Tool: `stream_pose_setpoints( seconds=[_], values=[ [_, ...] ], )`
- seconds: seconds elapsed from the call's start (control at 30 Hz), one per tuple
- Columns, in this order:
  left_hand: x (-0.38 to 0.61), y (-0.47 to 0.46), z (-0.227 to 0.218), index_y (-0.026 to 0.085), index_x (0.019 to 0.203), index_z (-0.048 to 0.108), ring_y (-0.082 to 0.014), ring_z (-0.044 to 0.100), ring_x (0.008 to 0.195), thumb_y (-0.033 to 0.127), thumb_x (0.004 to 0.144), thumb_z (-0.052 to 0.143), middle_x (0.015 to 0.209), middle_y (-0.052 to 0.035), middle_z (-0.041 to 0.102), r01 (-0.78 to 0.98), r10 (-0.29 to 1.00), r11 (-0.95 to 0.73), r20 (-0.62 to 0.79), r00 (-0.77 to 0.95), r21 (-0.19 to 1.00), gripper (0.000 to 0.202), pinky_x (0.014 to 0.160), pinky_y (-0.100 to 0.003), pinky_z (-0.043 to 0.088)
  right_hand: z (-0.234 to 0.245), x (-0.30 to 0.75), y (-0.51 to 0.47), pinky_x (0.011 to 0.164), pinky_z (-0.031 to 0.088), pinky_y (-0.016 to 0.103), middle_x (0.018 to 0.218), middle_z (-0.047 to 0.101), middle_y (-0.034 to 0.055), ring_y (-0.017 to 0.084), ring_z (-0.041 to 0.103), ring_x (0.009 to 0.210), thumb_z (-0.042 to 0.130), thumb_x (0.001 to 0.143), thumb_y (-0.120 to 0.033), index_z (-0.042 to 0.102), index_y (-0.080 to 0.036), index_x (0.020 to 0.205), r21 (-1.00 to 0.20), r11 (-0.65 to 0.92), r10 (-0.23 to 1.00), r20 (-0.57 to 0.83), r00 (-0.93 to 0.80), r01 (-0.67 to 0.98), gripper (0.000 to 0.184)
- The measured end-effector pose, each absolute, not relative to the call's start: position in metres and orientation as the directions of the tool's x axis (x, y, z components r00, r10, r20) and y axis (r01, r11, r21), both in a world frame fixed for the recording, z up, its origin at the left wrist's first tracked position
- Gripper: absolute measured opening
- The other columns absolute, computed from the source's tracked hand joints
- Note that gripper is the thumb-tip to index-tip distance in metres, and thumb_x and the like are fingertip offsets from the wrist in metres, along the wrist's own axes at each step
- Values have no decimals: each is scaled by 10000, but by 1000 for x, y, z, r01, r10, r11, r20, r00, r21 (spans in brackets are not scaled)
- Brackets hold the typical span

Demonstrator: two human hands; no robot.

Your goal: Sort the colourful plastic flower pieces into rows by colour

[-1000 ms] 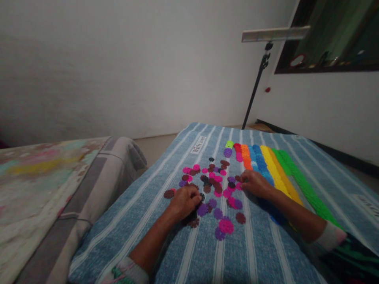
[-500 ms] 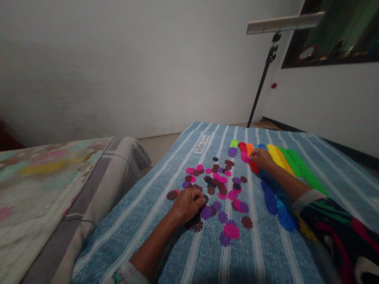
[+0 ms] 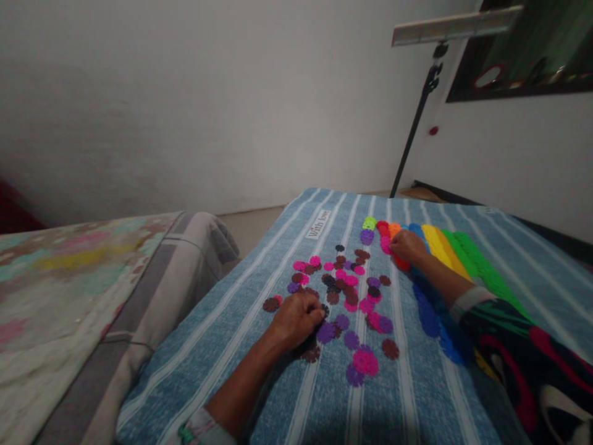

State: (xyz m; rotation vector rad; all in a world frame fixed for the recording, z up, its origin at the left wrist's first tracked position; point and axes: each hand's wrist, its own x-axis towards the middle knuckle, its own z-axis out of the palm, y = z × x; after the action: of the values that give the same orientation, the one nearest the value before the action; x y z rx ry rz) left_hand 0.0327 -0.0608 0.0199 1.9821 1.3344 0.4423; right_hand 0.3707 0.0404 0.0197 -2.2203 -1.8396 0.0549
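Right hand [image 3: 410, 247] has swung from the scattered discs [image 3: 351, 280] up to the pink discs [image 3: 385, 245]! Nearest, the left hand [image 3: 296, 318], fingers curled, sits by a black disc [image 3: 325, 311]. Thin, light, probably stiff: pinch those notched rims. Lying flat, round, no long axis. Farther, the right's fingers bunch at the pinks; what either holds, can't tell.

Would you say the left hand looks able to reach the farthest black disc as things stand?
Probably yes: only flat discs lie between the left hand and the farthest black disc, which looks uncovered; the right hand is off to the side.
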Motion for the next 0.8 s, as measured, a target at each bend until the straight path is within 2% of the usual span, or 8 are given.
stream_pose_setpoints(
  seconds=[0.17,0.3,0.5,0.63,0.8],
  values=[
    [33,-61,21,161,607,580,-119,503,609,221,745,528,592,13,538,675,905,-217,-113,409,705,159,572,-231,323,22,366,34,688,348,313,763,627,128,220,559,836,566,838,-120,673,-116,682,-183,-135,971,169,167,974,190],
    [34,-60,22,161,612,590,-120,509,612,205,742,526,597,8,550,679,902,-217,-123,415,701,152,572,-231,328,28,361,28,741,376,305,813,645,118,235,584,886,561,845,-149,686,-150,702,-164,-80,974,198,113,983,190],
    [34,-60,22,162,613,595,-127,524,626,205,733,536,601,7,559,671,903,-226,-106,416,706,140,579,-233,339,31,339,5,830,428,285,981,697,78,224,609,967,613,784,-161,750,-189,845,-220,191,976,144,-162,957,152],
    [33,-60,21,161,617,590,-126,516,616,206,735,538,605,9,552,666,905,-239,-86,416,706,136,575,-237,340,29,324,-15,866,431,297,1016,687,72,221,604,1002,647,751,-151,760,-206,903,-312,454,889,91,-449,835,196],
    [34,-60,21,157,603,563,-112,503,599,180,738,530,606,12,538,660,905,-243,-78,417,711,140,562,-228,335,23,318,-27,839,422,302,956,664,61,221,585,970,676,765,-240,757,-212,856,-322,535,837,75,-542,781,125]
  ],
)
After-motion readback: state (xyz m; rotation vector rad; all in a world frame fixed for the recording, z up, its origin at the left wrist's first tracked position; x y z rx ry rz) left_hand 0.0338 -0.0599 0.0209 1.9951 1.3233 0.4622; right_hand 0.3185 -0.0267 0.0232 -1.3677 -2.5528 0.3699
